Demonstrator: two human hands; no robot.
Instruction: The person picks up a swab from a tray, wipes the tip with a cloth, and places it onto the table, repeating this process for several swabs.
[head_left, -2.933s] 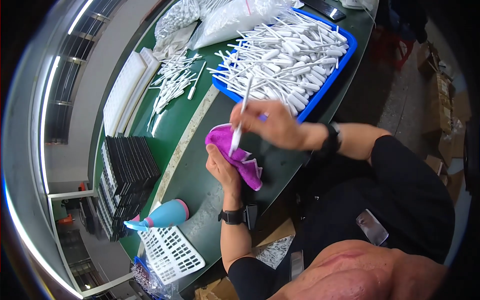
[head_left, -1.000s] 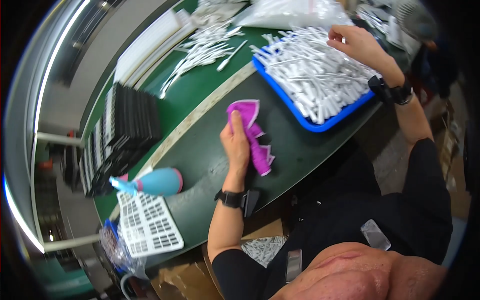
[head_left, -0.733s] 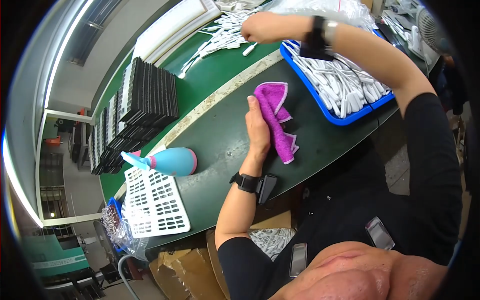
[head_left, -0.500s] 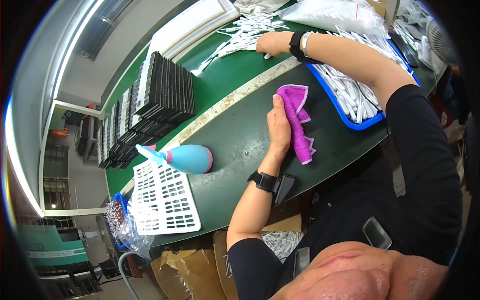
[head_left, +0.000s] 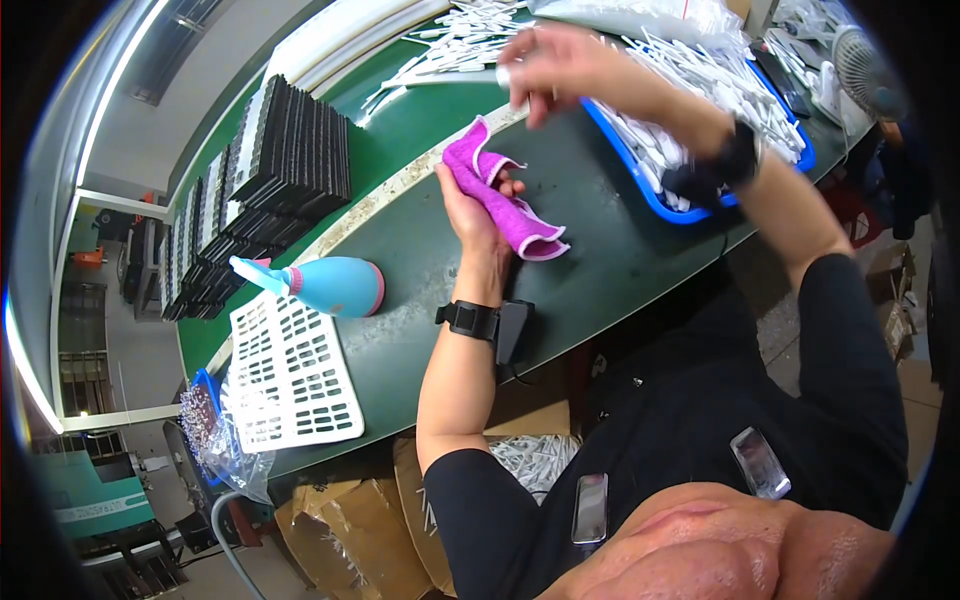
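My left hand (head_left: 468, 215) is turned palm up over the dark green bench, its fingers curled around a purple cloth (head_left: 490, 190) with a pale edge. Folds of the cloth hang past the fingertips. My right hand (head_left: 575, 75) is raised beyond the cloth and somewhat blurred by motion. A white plastic stick (head_left: 503, 76) shows at its fingertips, only its end being clear. Behind that hand, a loose pile of similar white sticks (head_left: 465, 40) lies on the bright green surface.
A blue tray (head_left: 668, 212) heaped with white sticks stands right. Left are a light-blue spray bottle (head_left: 335, 287), a white slotted plate (head_left: 290, 375) and stacks of black trays (head_left: 290, 150). A fan (head_left: 862, 70) is far right. Cardboard boxes (head_left: 350, 540) stand below the bench edge.
My right hand has come back from the stick pile toward the cloth, lifting a white stick. My left hand has rolled palm up, tilting the cloth. The whole view has shifted slightly.
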